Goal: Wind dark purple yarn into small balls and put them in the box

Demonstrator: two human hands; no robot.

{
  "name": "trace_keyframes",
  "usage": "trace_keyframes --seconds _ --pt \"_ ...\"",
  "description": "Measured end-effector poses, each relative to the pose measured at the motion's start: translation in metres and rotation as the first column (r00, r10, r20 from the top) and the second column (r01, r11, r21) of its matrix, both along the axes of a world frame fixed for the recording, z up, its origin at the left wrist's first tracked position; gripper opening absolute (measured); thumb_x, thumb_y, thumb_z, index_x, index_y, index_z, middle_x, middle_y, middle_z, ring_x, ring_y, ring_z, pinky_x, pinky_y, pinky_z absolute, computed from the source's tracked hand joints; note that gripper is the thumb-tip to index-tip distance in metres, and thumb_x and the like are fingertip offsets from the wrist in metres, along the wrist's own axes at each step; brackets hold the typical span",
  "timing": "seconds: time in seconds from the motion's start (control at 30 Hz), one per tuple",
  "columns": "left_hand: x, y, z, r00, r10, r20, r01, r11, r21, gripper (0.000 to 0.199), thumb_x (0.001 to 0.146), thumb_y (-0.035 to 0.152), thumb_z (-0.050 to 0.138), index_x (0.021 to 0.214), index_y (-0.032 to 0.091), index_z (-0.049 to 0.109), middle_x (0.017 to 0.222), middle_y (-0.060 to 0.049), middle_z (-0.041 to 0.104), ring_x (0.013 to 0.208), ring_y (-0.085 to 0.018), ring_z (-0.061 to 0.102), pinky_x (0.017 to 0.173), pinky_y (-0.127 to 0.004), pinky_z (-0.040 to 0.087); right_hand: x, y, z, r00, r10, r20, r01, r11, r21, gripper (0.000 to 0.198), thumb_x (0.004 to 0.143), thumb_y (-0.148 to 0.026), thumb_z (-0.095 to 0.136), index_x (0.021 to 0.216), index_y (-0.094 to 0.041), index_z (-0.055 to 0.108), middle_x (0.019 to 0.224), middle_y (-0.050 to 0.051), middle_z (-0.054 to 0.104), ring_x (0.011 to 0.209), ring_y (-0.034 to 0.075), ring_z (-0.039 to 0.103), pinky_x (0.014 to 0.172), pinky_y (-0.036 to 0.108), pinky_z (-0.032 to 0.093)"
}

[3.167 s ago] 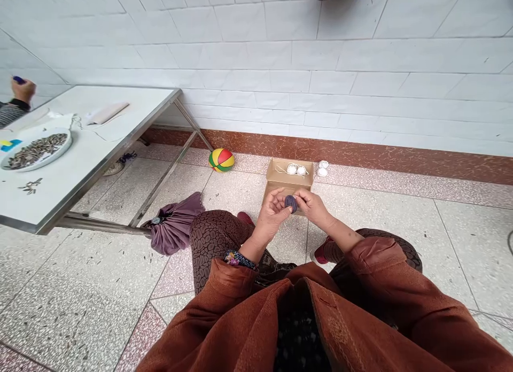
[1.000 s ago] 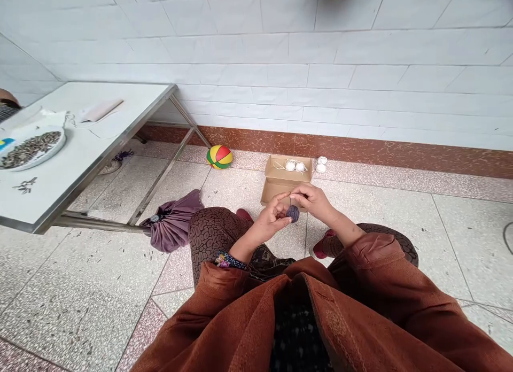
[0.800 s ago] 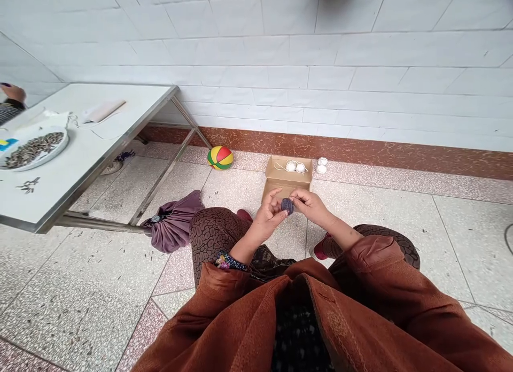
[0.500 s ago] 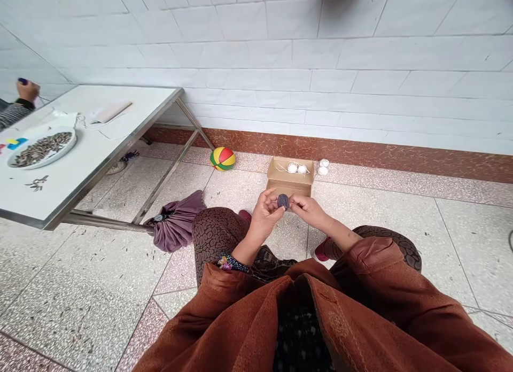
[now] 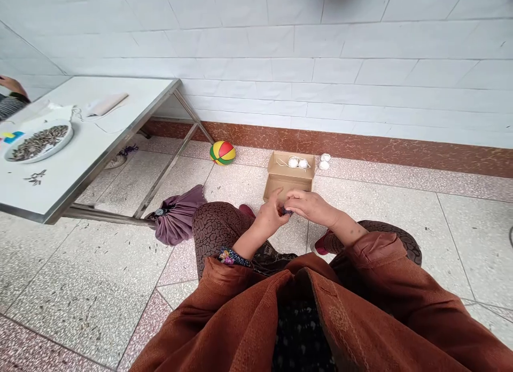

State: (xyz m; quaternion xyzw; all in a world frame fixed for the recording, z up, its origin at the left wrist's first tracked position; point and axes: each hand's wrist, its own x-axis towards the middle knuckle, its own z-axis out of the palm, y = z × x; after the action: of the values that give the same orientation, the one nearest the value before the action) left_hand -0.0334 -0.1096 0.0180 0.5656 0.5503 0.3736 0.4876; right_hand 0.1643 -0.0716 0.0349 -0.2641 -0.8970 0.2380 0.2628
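Yarn ball, dark, mostly hidden

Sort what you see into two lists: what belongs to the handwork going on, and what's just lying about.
Belongs:
dark yarn ball, mostly hidden between left hand and right hand
probably the white balls and open cardboard box nearby

Apparently just lying about:
striped ball
purple cloth bundle
white dish
pale folded item
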Motion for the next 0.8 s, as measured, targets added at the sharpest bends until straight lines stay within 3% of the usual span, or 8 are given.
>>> trace_keyframes --seconds 0.27,0.4,0.5,0.57,0.7,0.77,0.8 --pt "0.014 -0.008 0.004 0.965 0.01 0.261 -0.007 1.0 -0.011 0.07 0.072 0.017 0.075 0.135 0.021 0.045 0.086 0.002 0.065 0.066 -0.009 0.058 0.066 -0.024 0.043 0.003 0.006 -0.006 0.989 -0.145 -0.035 0.145 0.989 -0.013 0.026 0.104 -0.037 0.048 0.097 -0.022 0.069 0.093 0.007 0.066 0.085 0.021 0.062 0.076 0.031 0.049" --pt "0.015 -0.012 0.008 0.966 0.037 0.257 -0.043 0.999 0.016 0.068 0.072 0.017 0.075 0.133 0.022 0.045 0.088 0.003 0.061 0.062 -0.006 0.055 0.063 -0.022 0.041 0.002 0.008 -0.008 0.984 -0.156 -0.091 0.15 0.986 -0.073 0.028 0.104 -0.04 0.049 0.093 -0.022 0.067 0.09 0.007 0.065 0.084 0.02 0.062 0.075 0.031 0.048" --pt "0.014 -0.014 0.011 0.964 -0.026 0.264 0.016 0.999 0.039 0.069 0.074 0.018 0.074 0.135 0.023 0.042 0.087 0.004 0.059 0.063 -0.007 0.056 0.063 -0.023 0.041 -0.001 0.009 -0.01 0.969 -0.175 -0.173 0.142 0.972 -0.188 0.027 0.101 -0.041 0.054 0.086 -0.021 0.065 0.083 0.004 0.064 0.08 0.019 0.059 0.075 0.03 0.046" --pt "0.012 -0.016 0.014 0.956 -0.083 0.283 0.069 0.996 0.06 0.07 0.076 0.02 0.074 0.136 0.023 0.04 0.086 0.005 0.058 0.066 -0.008 0.057 0.064 -0.023 0.041 -0.005 0.009 -0.012 0.955 -0.211 -0.207 0.137 0.937 -0.322 0.026 0.098 -0.041 0.057 0.083 -0.021 0.063 0.077 0.002 0.062 0.073 0.017 0.056 0.07 0.028 0.045" --pt "0.008 -0.017 0.02 0.911 -0.126 0.393 0.109 0.992 0.065 0.069 0.079 0.025 0.075 0.137 0.024 0.039 0.084 0.004 0.059 0.07 -0.009 0.057 0.068 -0.024 0.042 -0.011 0.007 -0.019 0.935 -0.27 -0.231 0.085 0.8 -0.594 0.027 0.095 -0.042 0.055 0.08 -0.02 0.059 0.07 -0.003 0.057 0.064 0.014 0.051 0.063 0.025 0.041" --pt "0.007 -0.015 0.021 0.885 -0.087 0.457 0.077 0.996 0.041 0.069 0.078 0.027 0.076 0.136 0.024 0.039 0.084 0.005 0.059 0.072 -0.009 0.058 0.071 -0.025 0.044 -0.014 0.006 -0.026 0.944 -0.243 -0.223 0.05 0.774 -0.631 0.025 0.093 -0.041 0.055 0.079 -0.02 0.058 0.07 -0.003 0.057 0.065 0.013 0.052 0.064 0.025 0.042" --pt "0.006 -0.014 0.021 0.877 -0.052 0.477 0.047 0.999 0.024 0.069 0.077 0.028 0.077 0.136 0.024 0.04 0.083 0.005 0.059 0.071 -0.01 0.059 0.072 -0.026 0.045 -0.015 0.005 -0.029 0.952 -0.227 -0.205 0.054 0.785 -0.617 0.023 0.093 -0.039 0.056 0.08 -0.019 0.058 0.071 -0.003 0.059 0.066 0.014 0.053 0.065 0.025 0.043"
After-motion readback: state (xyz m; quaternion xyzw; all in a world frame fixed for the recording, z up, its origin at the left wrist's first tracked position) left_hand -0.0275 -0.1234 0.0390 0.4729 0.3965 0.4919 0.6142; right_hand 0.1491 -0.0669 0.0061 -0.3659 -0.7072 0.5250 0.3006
